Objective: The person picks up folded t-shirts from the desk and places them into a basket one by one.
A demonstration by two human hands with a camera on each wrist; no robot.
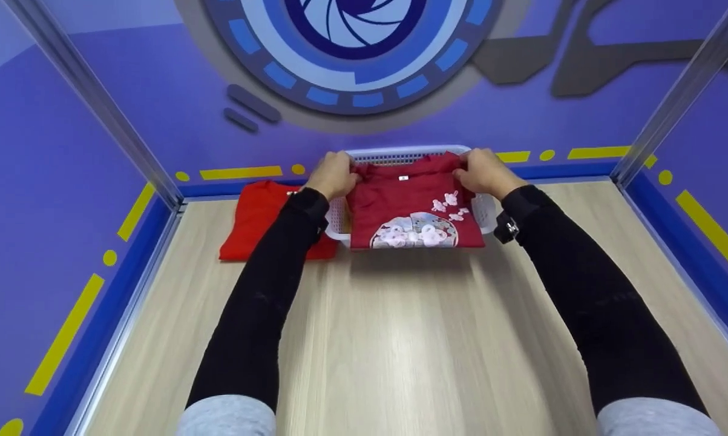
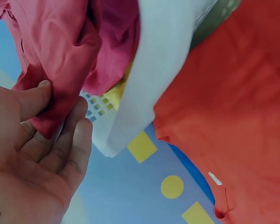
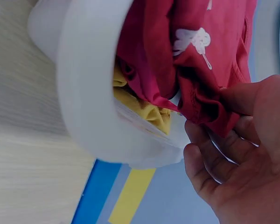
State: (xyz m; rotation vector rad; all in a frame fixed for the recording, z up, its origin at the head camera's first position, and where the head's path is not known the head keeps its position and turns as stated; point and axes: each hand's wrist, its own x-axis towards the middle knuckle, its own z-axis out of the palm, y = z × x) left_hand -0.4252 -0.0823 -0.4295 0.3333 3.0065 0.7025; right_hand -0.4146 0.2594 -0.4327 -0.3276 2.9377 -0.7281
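A folded dark red shirt (image 1: 409, 203) with a white flower print lies over a white plastic basket (image 1: 339, 224), its lower edge reaching past the front rim. My left hand (image 1: 333, 174) pinches its far left corner between thumb and fingers, as the left wrist view shows with the red cloth (image 2: 60, 98) under the thumb. At the far right corner my right hand (image 1: 486, 174) pinches the shirt, and the right wrist view shows that bunched corner (image 3: 203, 105). Below it in the basket lie a magenta garment (image 3: 142, 77) and a yellow one (image 3: 144, 107).
A folded bright red garment (image 1: 258, 221) lies on the wooden table (image 1: 400, 339) left of the basket, partly behind the left forearm. The patterned back wall (image 1: 158, 109) stands right behind the basket. Side walls bound the table at left and right.
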